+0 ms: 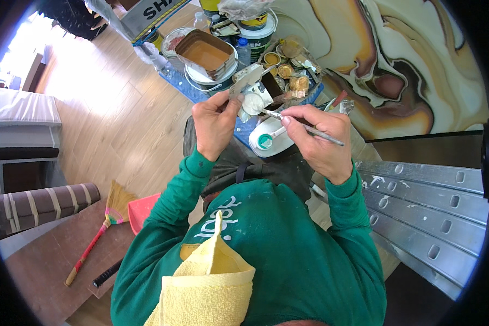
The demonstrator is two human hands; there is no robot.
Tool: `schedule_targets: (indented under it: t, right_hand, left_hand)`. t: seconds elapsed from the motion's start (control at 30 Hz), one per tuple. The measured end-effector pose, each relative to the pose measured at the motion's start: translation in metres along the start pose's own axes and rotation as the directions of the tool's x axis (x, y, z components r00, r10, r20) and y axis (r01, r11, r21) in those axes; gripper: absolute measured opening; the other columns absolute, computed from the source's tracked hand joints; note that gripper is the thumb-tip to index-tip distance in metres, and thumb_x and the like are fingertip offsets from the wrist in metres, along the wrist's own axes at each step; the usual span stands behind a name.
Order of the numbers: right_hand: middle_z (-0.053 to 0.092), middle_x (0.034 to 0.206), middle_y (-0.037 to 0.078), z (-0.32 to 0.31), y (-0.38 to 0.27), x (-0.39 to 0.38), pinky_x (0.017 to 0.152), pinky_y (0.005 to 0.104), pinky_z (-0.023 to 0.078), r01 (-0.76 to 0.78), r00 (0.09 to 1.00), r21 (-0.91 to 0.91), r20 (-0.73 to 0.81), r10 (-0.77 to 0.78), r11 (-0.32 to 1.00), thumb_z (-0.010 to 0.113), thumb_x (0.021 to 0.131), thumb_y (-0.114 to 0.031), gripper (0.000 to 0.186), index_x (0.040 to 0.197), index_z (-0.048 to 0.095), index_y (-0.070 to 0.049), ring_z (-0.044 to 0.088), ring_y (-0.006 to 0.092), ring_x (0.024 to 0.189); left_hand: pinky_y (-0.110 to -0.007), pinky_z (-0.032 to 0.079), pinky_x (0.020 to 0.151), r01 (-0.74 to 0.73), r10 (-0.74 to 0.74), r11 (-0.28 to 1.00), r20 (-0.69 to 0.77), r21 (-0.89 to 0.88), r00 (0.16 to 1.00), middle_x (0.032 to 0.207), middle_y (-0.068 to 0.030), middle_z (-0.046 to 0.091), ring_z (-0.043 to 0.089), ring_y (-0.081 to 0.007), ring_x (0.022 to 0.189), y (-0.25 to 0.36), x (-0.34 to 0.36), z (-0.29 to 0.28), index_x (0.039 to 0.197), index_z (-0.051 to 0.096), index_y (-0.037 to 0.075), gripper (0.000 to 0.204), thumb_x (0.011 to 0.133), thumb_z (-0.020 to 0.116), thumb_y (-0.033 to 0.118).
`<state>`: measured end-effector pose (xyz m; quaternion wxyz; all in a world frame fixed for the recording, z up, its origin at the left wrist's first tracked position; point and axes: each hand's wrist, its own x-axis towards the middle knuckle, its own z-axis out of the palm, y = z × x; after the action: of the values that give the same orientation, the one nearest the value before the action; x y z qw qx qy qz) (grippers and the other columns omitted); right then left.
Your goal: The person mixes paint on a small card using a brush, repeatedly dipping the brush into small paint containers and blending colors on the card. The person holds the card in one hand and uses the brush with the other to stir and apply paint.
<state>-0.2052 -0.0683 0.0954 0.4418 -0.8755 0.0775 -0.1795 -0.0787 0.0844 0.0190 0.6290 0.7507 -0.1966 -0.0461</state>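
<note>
My left hand [214,124] pinches a pale flat card-like piece [246,79], its thumb and fingers pressed together. Against that piece is a small round white dish or lid [253,104]; how it is held I cannot tell. In my right hand [321,142] is a thin paintbrush [327,137], gripped like a pen, its tip at the edge of the round white piece. Below the brush stands a white plastic jug [281,142] with a green cap [264,142].
Beyond my hands stand paint buckets, a rectangular tub [205,52] of brown paint and several small open cans [285,71] on blue sheeting. A marbled panel [451,65] is at the far right, a metal ladder [418,201] near right. A broom [100,233] and red dustpan [142,211] lie left.
</note>
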Motion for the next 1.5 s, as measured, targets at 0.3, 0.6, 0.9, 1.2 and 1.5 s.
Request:
schedule_targets:
  t: [0.3,0.6,0.9,1.2,1.5]
  right_hand:
    - [0.071,0.076,0.009,-0.003,0.007,0.002,0.064,0.0235,0.051,-0.039,0.999,0.104,0.024,0.037,0.994,0.064,0.087,-0.008,0.014,0.094,0.07,0.003,0.066,0.0107,0.07]
    - [0.071,0.085,0.011,-0.002,0.024,-0.006,0.069,0.0253,0.053,-0.088,0.996,0.232,0.033,0.083,0.969,0.059,0.09,-0.006,0.017,0.1,0.068,0.005,0.066,0.0139,0.075]
    - [0.072,0.089,0.012,0.011,0.045,-0.027,0.07,0.0241,0.052,-0.124,0.99,0.447,-0.01,0.143,0.886,0.063,0.088,-0.009,0.021,0.104,0.068,0.004,0.067,0.0126,0.078]
    - [0.071,0.09,0.014,-0.007,0.029,-0.03,0.069,0.0253,0.053,-0.054,0.995,0.346,-0.058,0.079,0.937,0.06,0.088,-0.004,0.02,0.105,0.067,0.006,0.068,0.0158,0.077]
    - [0.07,0.091,0.014,-0.002,0.027,-0.018,0.071,0.0266,0.052,0.007,0.997,0.225,-0.079,0.012,0.974,0.062,0.083,0.001,0.018,0.1,0.069,0.004,0.068,0.0166,0.078]
  left_hand:
    - [-0.024,0.03,0.046,0.073,-0.07,0.995,0.053,-0.067,0.996,0.057,0.0058,0.046,0.036,-0.0026,0.056,-0.004,0.005,0.0,0.083,0.067,-0.006,0.016,0.084,0.068,0.01]
    - [-0.024,0.031,0.048,0.178,-0.165,0.971,0.089,-0.161,0.982,0.059,0.0055,0.049,0.039,-0.0035,0.057,-0.014,0.007,-0.001,0.07,0.064,-0.004,0.018,0.084,0.069,0.006]
    - [-0.024,0.042,0.054,0.425,-0.379,0.743,0.197,-0.517,0.904,0.073,-0.0032,0.063,0.053,-0.008,0.06,-0.017,0.01,-0.004,0.077,0.065,-0.003,0.011,0.085,0.068,0.003]
    - [-0.023,0.041,0.054,0.356,-0.314,0.78,0.17,-0.514,0.934,0.072,-0.0013,0.062,0.051,-0.0063,0.061,-0.02,0.014,-0.008,0.079,0.067,-0.004,0.011,0.085,0.068,0.006]
    - [-0.024,0.042,0.058,0.346,-0.292,0.821,0.186,-0.454,0.938,0.08,-0.0049,0.066,0.056,-0.0086,0.066,-0.018,0.025,-0.007,0.088,0.068,-0.005,0.009,0.086,0.067,0.003]
